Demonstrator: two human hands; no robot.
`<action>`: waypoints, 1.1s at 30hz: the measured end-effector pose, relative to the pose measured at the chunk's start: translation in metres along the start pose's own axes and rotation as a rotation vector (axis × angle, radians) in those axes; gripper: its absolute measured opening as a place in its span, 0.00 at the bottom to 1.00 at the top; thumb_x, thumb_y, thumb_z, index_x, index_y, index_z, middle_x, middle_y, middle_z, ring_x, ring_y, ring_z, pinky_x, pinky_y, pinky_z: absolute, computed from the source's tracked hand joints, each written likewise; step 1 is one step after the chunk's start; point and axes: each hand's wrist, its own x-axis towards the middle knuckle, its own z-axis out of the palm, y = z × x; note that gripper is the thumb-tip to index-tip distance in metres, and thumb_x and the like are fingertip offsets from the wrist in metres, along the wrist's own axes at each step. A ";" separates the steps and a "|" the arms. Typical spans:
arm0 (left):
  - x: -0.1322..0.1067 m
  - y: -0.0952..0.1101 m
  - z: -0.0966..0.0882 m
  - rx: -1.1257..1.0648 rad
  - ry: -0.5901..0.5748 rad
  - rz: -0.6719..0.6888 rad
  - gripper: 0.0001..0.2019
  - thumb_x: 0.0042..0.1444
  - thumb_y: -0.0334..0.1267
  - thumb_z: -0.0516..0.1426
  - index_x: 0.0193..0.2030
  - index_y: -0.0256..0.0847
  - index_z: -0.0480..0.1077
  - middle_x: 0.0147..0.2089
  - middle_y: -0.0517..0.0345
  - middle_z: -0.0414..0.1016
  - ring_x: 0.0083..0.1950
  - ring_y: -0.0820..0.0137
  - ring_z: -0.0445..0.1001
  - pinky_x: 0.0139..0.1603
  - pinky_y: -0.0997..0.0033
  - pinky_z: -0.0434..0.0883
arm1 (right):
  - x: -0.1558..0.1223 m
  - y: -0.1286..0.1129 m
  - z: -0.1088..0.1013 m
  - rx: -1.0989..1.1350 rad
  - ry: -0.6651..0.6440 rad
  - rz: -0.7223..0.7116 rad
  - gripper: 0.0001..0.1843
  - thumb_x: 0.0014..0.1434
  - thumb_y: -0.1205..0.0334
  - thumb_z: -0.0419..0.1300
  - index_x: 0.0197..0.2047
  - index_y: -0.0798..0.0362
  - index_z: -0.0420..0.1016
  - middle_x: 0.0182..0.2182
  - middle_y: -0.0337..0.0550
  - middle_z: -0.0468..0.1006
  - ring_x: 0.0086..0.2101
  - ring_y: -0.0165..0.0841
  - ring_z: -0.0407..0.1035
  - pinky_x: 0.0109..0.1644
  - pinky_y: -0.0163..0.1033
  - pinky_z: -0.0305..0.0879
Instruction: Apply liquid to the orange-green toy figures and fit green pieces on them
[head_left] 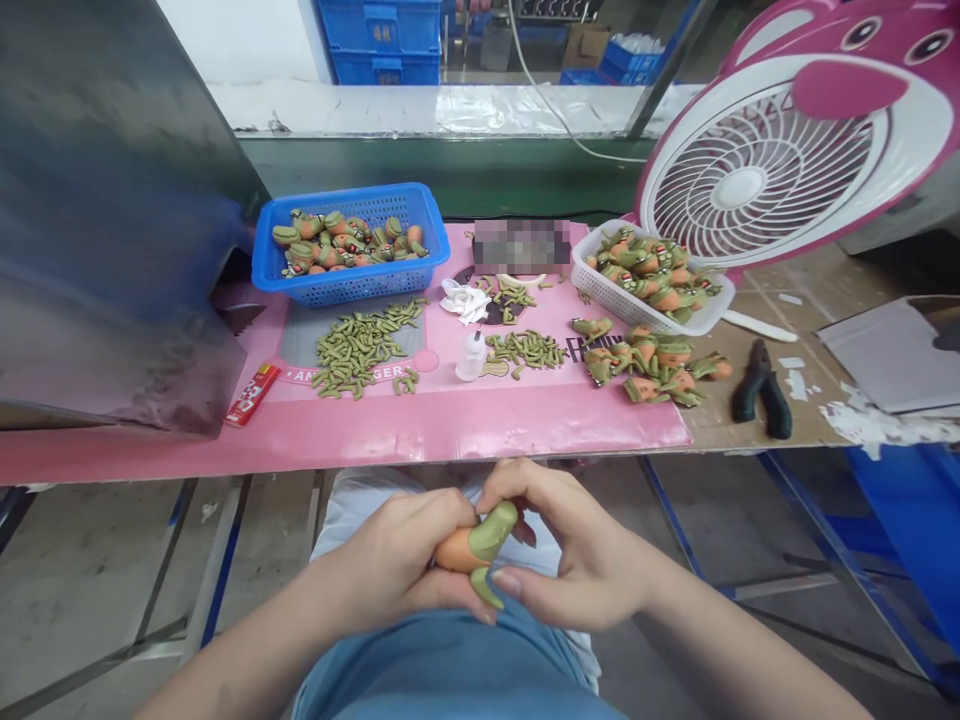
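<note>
Above my lap, in front of the table edge, my left hand (pixel 420 555) grips a small green and orange toy figure (pixel 463 549) by its orange body. My right hand (pixel 574 550) closes on the same figure, its thumb pressed against a slim green part (pixel 487 588) at the figure's lower side. The curled fingers hide some of the toy. On the pink mat lie a large pile of small green pieces (pixel 360 345) and a smaller pile of them (pixel 526 350). A small translucent bottle (pixel 471 358) stands between these piles.
A blue basket (pixel 349 285) and a white basket (pixel 652 300) hold similar figures. More figures (pixel 656 365) lie right of centre. Pliers (pixel 761 390), a red packet (pixel 253 394), crumpled tissue (pixel 465 302) and a pink fan (pixel 780 150) surround them. A metal box (pixel 112 220) blocks the left.
</note>
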 end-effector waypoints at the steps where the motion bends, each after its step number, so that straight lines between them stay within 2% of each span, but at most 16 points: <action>1: 0.000 0.000 0.000 0.015 0.000 -0.002 0.22 0.55 0.56 0.49 0.38 0.36 0.66 0.30 0.52 0.71 0.30 0.66 0.71 0.29 0.74 0.64 | -0.001 0.001 0.000 0.000 0.006 -0.004 0.11 0.52 0.63 0.56 0.40 0.53 0.61 0.27 0.36 0.62 0.25 0.26 0.55 0.27 0.31 0.55; 8: -0.001 0.000 -0.002 0.029 -0.077 -0.054 0.22 0.55 0.57 0.47 0.40 0.37 0.64 0.35 0.48 0.73 0.35 0.62 0.73 0.33 0.72 0.65 | -0.001 0.007 0.000 -0.004 -0.009 -0.020 0.12 0.52 0.65 0.56 0.41 0.52 0.61 0.29 0.35 0.62 0.26 0.26 0.56 0.29 0.31 0.56; 15: -0.004 -0.001 -0.001 0.068 -0.096 -0.136 0.31 0.51 0.64 0.42 0.40 0.36 0.63 0.36 0.46 0.72 0.34 0.61 0.72 0.32 0.68 0.66 | -0.003 0.011 0.000 0.002 -0.008 -0.010 0.13 0.52 0.66 0.57 0.41 0.50 0.61 0.29 0.34 0.62 0.26 0.25 0.56 0.28 0.29 0.56; 21: -0.006 -0.005 0.002 0.031 -0.064 -0.076 0.28 0.53 0.63 0.42 0.40 0.37 0.62 0.36 0.49 0.71 0.34 0.64 0.72 0.33 0.70 0.67 | -0.006 0.013 0.002 0.017 -0.004 -0.011 0.13 0.54 0.64 0.57 0.43 0.51 0.61 0.29 0.35 0.63 0.26 0.25 0.57 0.29 0.29 0.57; 28: -0.005 -0.005 0.002 0.100 -0.031 -0.012 0.25 0.55 0.60 0.42 0.36 0.37 0.61 0.31 0.54 0.68 0.29 0.68 0.68 0.28 0.73 0.64 | -0.006 0.012 0.000 -0.087 -0.010 -0.068 0.10 0.58 0.63 0.55 0.44 0.54 0.61 0.30 0.38 0.64 0.27 0.27 0.58 0.30 0.31 0.59; 31: -0.005 -0.005 0.002 0.029 -0.023 -0.026 0.23 0.55 0.59 0.45 0.37 0.37 0.62 0.32 0.53 0.68 0.30 0.68 0.68 0.29 0.72 0.64 | -0.006 0.011 0.002 -0.096 0.000 -0.076 0.10 0.59 0.62 0.55 0.44 0.54 0.61 0.30 0.39 0.65 0.27 0.27 0.59 0.30 0.32 0.60; 33: -0.005 -0.006 0.004 -0.144 0.005 -0.082 0.21 0.54 0.58 0.48 0.36 0.39 0.62 0.34 0.53 0.69 0.32 0.67 0.68 0.31 0.71 0.64 | -0.005 0.010 0.004 -0.053 0.013 -0.044 0.11 0.57 0.64 0.56 0.44 0.53 0.62 0.31 0.40 0.65 0.26 0.27 0.59 0.29 0.32 0.60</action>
